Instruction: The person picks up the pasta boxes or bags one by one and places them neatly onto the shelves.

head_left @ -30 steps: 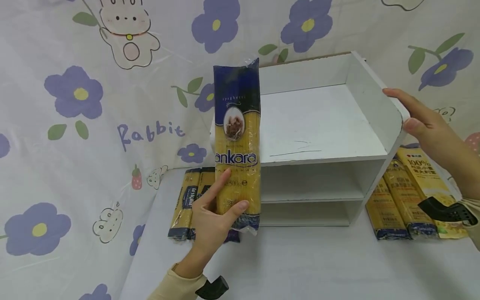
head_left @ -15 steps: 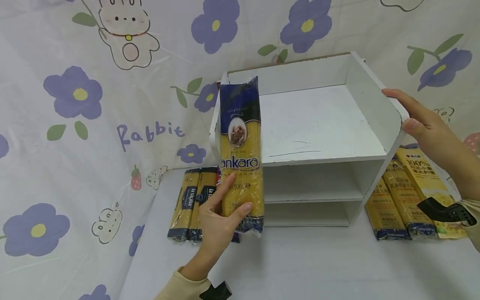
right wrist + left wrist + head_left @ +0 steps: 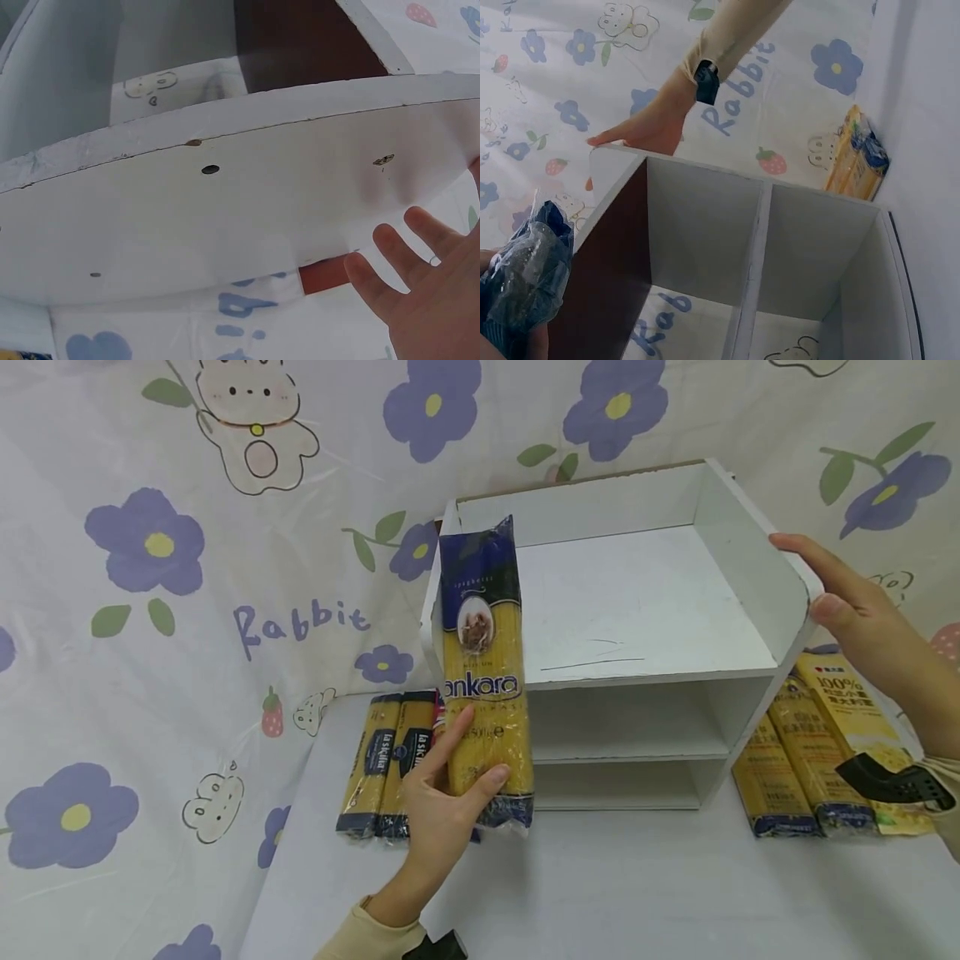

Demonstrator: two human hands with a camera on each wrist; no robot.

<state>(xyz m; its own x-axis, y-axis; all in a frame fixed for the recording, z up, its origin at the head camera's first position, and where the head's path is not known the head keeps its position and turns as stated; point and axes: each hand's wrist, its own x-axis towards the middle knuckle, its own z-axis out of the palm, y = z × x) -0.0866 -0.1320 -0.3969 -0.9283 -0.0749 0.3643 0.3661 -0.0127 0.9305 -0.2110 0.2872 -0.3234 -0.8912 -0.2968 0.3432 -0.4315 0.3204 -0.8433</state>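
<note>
Since 1.0 s ago the spaghetti pack [image 3: 486,668] has dropped a little and shifted right, so the shelf unit's [image 3: 637,610] left wall now shows behind its top; the right hand [image 3: 847,602] has barely moved.

Left hand [image 3: 442,793] grips the pack near its lower end, thumb curled across the front, index finger lying up along the label. Pack stands upright, just in front of the unit's left front corner, lower end above the bench [image 3: 637,885], not resting on it as far as the head view shows. Left wrist view catches only the pack's crumpled blue end [image 3: 526,285] beside the unit's dark side panel.

Right hand rests flat against the unit's right side wall, fingers straight, holding nothing; right wrist view shows fingertips [image 3: 390,262] at the white panel.

2 more packs [image 3: 386,764] lie flat on the bench behind the left hand; 3 more packs [image 3: 813,752] lie flat right of the unit.

Step in hand, by my reading: carrying the pack to the unit while the other hand steadies it. Top tier is open and bare; lower 2 tiers look shallow. Next move likely calls for tipping the pack to suit whichever tier takes it, and clearing the left wall on the way in.
</note>
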